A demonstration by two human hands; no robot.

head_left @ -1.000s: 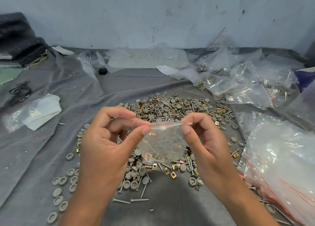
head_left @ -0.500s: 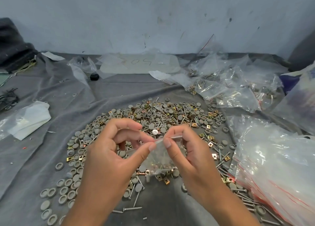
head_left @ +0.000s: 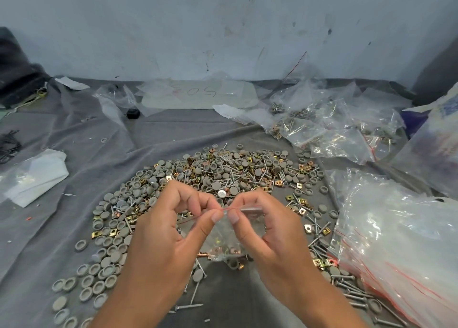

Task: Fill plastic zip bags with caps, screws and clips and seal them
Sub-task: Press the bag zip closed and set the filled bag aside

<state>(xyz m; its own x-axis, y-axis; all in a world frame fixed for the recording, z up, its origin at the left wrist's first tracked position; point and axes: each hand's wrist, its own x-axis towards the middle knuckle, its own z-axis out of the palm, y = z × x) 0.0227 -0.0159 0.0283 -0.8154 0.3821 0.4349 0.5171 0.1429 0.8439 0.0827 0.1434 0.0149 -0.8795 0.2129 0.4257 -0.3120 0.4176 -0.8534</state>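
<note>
A small clear zip bag [head_left: 224,238] (a few clips inside) hangs above the hardware pile [head_left: 210,179], its red-lined top pinched between thumb and fingers of the left hand [head_left: 163,228] and right hand [head_left: 267,228], thumbs nearly touching.

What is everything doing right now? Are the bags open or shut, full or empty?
Small bag: held up by both hands, some parts inside, top strip pinched.
Left hand: pinching the bag's top.
Right hand: pinching the bag's top.
Pile of caps, screws and clips: loose on the grey cloth.
Filled bags: lying in a heap, parts inside.
Stack of empty bags: lying flat, empty.
</note>
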